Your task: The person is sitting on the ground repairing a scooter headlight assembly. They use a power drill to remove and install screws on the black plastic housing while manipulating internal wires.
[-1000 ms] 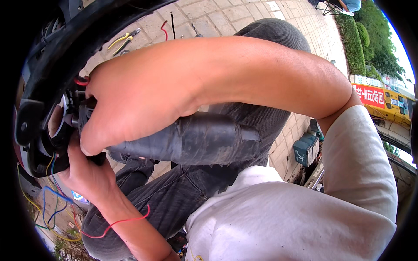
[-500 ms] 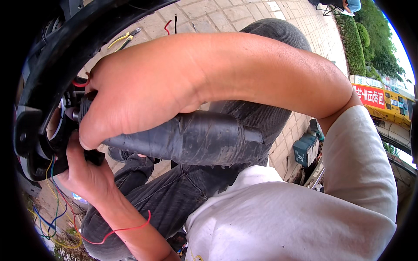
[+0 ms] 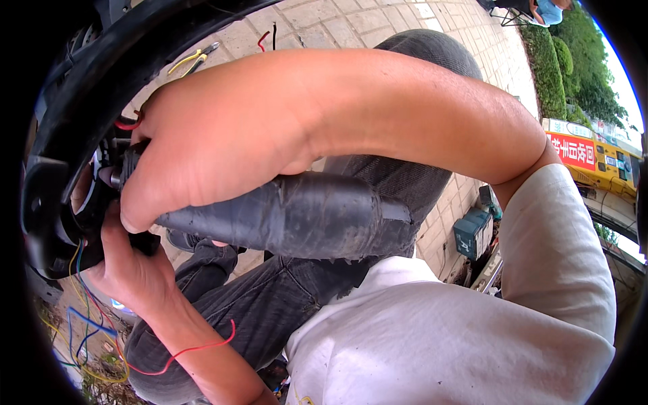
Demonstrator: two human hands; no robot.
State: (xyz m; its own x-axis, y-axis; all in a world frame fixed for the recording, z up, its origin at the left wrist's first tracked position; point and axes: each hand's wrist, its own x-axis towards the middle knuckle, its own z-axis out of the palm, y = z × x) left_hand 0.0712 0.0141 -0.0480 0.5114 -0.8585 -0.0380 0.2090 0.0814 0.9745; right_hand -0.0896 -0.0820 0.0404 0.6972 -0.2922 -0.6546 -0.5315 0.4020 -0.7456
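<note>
My right hand (image 3: 209,148) is wrapped round a black, tape-wound power tool (image 3: 324,216) with a thick cylindrical body. Its back end lies toward my lap, and its front points left at a black curved vehicle frame (image 3: 71,131). A metal tip (image 3: 113,177) shows just ahead of the hand, close to the frame. Below it, my left hand (image 3: 138,273) is closed against the lower part of the frame, fingers bent; what they grip is hidden. Thin coloured wires (image 3: 84,337) hang beside it, and a red wire (image 3: 196,349) crosses my left forearm.
Yellow-handled pliers (image 3: 194,61) lie on the brick paving beyond my right wrist. Short red and black wire ends (image 3: 268,39) stick up nearby. A dark box like a battery (image 3: 474,233) stands at the right. Farther off are a yellow vehicle (image 3: 617,175) and a seated person (image 3: 548,11).
Both hands and the tool keep nearly the same place, with only a slight shift left. The hanging blue wire has swung a little. More of the seated person has come into view.
</note>
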